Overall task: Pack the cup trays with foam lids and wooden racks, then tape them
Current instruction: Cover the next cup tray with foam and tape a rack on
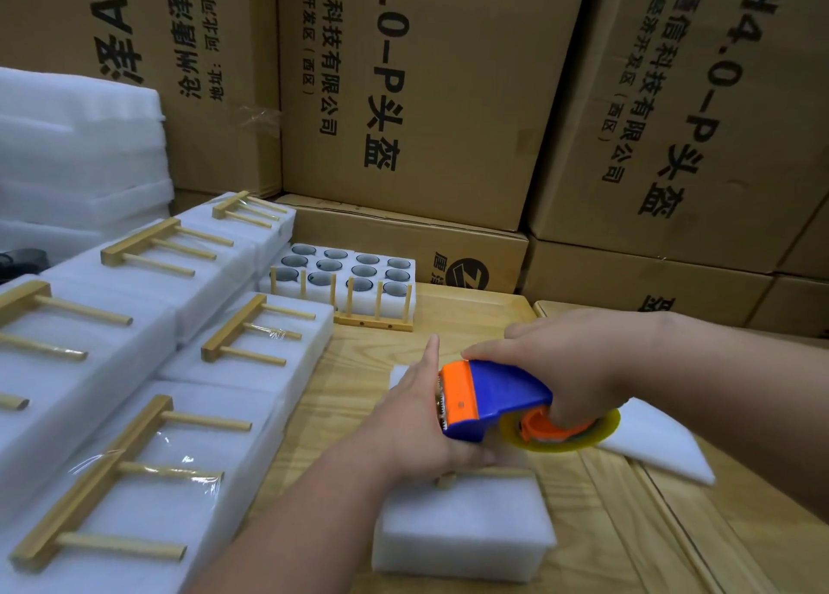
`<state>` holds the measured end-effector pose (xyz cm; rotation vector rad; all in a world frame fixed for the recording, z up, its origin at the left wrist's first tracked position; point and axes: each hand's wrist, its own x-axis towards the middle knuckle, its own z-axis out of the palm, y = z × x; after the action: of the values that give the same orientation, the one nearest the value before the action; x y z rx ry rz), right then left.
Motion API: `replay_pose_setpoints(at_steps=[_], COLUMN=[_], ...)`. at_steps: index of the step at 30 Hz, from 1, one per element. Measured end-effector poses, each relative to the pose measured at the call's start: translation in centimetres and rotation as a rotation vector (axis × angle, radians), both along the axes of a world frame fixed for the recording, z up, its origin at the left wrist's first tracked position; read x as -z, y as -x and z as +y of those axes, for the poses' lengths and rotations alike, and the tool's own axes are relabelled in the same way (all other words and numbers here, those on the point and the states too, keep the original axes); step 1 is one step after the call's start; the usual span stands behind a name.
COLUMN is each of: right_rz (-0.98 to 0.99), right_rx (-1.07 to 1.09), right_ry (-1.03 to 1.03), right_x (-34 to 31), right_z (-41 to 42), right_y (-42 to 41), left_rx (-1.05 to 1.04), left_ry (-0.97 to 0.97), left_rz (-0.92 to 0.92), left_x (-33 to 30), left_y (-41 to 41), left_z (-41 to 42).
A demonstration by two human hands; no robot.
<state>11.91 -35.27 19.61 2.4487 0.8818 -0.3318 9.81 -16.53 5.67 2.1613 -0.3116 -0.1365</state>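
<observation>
Left hand: my left hand (417,418) lies flat with fingers straight on top of the foam pack (462,526) I'm working on, pressing right beside the cutter end of the tape gun.
Right hand: my right hand (569,364) is wrapped around the tape dispenser (493,396), blue body with an orange nose, fingers curled into the roll of clear yellowish tape (565,436).
Current pack: white foam block sitting on the wooden table (628,526), nearest to me; a bit of wooden rack (484,474) peeks out from under my left palm. Can't tell how much tape is on it yet.
Loose foam: a thin foam sheet (659,441) lies on the table just right of the pack, partly under the tape roll.
Done pile: off to my left, finished packs (134,459) in rows, each white foam with a wooden rack taped flat on top, glossy tape visible across some of them.
Open tray: further back, a cup tray (345,270) with no lid, dark cups showing in the holes, and an upright rack (372,311) leaning against its front.
Far left: a stack of foam lids (76,145).
Back wall: big cardboard cartons (403,100) with printed black lettering.
</observation>
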Motion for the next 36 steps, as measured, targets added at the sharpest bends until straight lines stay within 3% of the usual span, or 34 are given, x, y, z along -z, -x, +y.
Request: replay_pose_setpoints(at_steps=[10, 14, 24, 36], right_rz=[-0.001, -0.065, -0.041, -0.068], right_rx=[-0.034, -0.079, -0.049, -0.003], right_ry=[0.019, 0.038, -0.089, -0.132], right_x=[0.1, 0.5, 0.8, 1.5], right_z=[0.1, -0.2, -3.0, -7.5], right_y=[-0.8, -0.9, -1.6, -1.6], left_rx=[-0.086, -0.182, -0.083, -0.044], left_ry=[-0.022, -0.087, -0.329, -0.445], left_rz=[0.001, -0.080, -0.133, -0.087], left_x=[0.0, 0.9, 1.4, 1.3], left_y=[0.2, 0.7, 0.0, 0.0], left_z=[-1.3, -2.1, -2.3, -2.2])
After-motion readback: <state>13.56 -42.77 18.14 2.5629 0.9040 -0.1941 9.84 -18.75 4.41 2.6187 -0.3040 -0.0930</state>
